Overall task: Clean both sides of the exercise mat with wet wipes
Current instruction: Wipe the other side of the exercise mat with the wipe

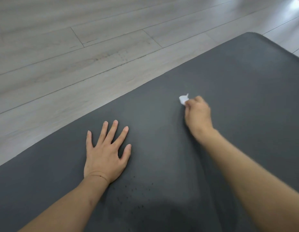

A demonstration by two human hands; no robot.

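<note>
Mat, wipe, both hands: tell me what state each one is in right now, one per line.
exercise mat: unrolled, lying flat on the floor, small dark specks near the left wrist.
wet wipe: bunched up, held against the mat.
left hand: flat on the mat, fingers spread.
right hand: gripping the wipe.

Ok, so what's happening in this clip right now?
A person is wiping a dark grey exercise mat laid out on a wood-look floor. The right hand grips a bunched white wet wipe against the mat, while the left hand rests flat, fingers spread, on its surface.
</note>
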